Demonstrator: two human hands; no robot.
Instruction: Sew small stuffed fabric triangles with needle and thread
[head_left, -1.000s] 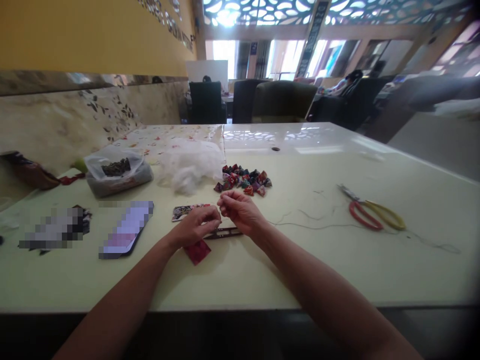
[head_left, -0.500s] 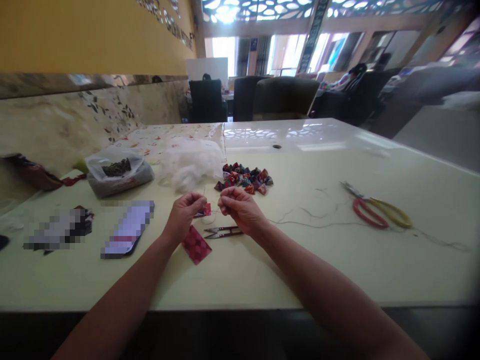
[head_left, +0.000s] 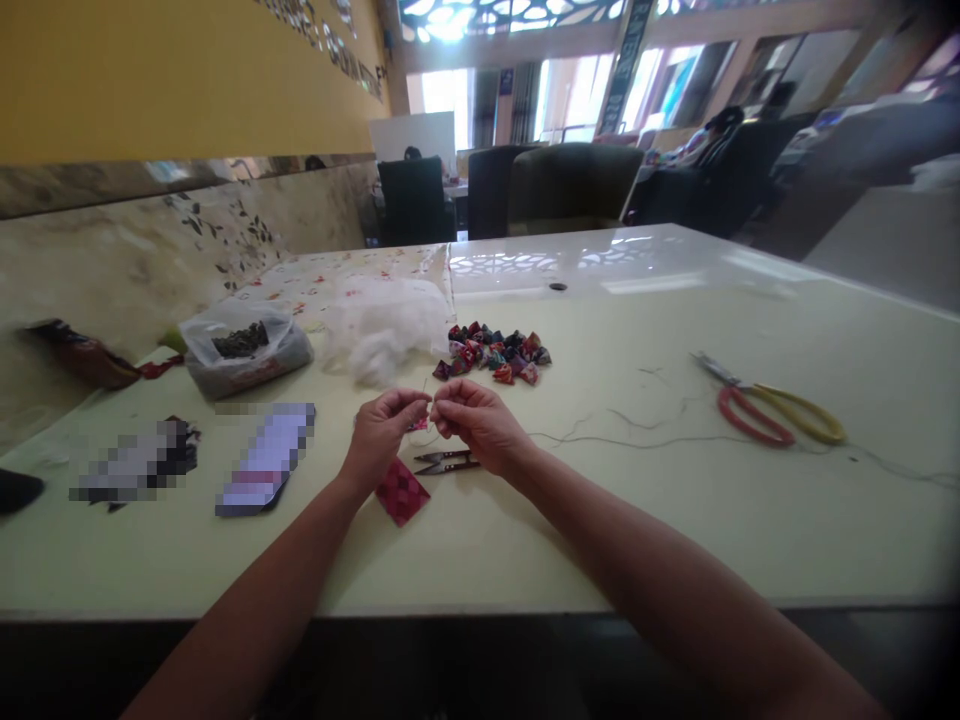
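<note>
My left hand [head_left: 381, 428] is closed in a pinch on a thin upright needle [head_left: 425, 384], whose tip sticks up above the fingertips. Close against it, my right hand [head_left: 484, 422] pinches what looks like the end of a thread, too fine to make out clearly. A small bright patterned cloth piece [head_left: 418, 425] shows below the left fingers, partly hidden. Under the hands lie thread snips [head_left: 442, 462] and a red checked fabric square [head_left: 403, 493]. A long loose thread [head_left: 645, 442] trails across the table to the right.
Beyond my hands are a heap of small stuffed fabric pieces [head_left: 499, 352], white stuffing [head_left: 379, 355] and a plastic bag of dark dried material [head_left: 247, 350]. A phone [head_left: 268, 460] lies left; scissors with red and yellow handles [head_left: 765, 405] lie right. People sit farther back.
My two hands have come closer together, so the fingertips nearly meet by the needle. The camera view has shifted slightly; the things on the table look unmoved.
</note>
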